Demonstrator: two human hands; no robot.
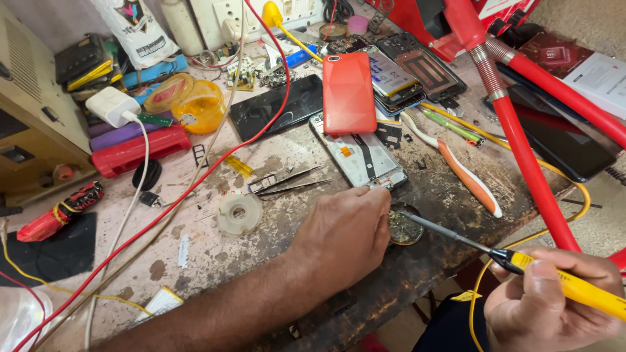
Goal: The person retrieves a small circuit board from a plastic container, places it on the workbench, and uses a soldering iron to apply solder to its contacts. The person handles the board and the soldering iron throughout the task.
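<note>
One yellow-handled soldering iron (521, 261) sits clasped in the right hand (554, 300), its tip in one small round tin (405, 228) on the surface (261, 248). The left hand (345, 231), fingers curled, steadies one opened phone (358, 156); two tweezers (287, 182) lie nearby.

Yellow-handled soldering iron (515, 259), tip in a small round tin (405, 228); opened phone (360, 156) flat beyond

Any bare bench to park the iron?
Free: strip between tape roll and left hand; patch between toothbrush and the bench's front edge. Crowded: back edge, around red phone cover, yellow tape, charger.
</note>
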